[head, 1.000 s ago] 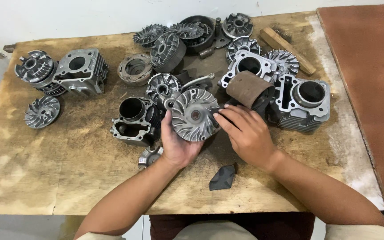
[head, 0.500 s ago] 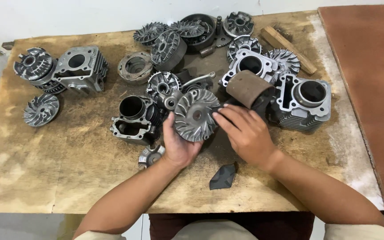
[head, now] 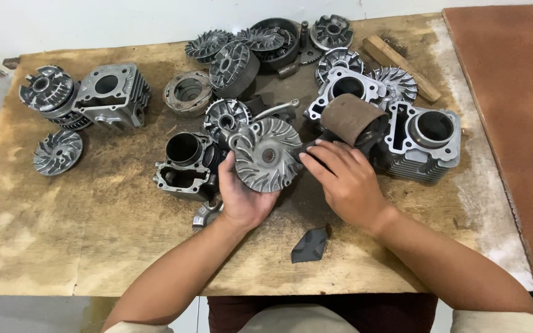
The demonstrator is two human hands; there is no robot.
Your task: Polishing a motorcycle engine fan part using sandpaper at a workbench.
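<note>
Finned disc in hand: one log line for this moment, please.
left hand: holds finned disc upright | right hand: fingertips at disc's edge | under: worn wooden table

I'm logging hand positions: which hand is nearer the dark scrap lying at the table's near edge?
Right. The right hand sits just above the dark scrap; the left hand, holding the finned disc, is farther left.

On the desk (head: pixel 94 246), a finned disc (head: pixel 266 154) sits between two cylinder blocks (head: pixel 186 163) (head: pixel 424 145), a wooden stick (head: pixel 402 60) behind.

Stained wooden table (head: pixel 63 246) carries scattered engine cylinders (head: pixel 424 145) and finned pulleys (head: pixel 58 152).
</note>
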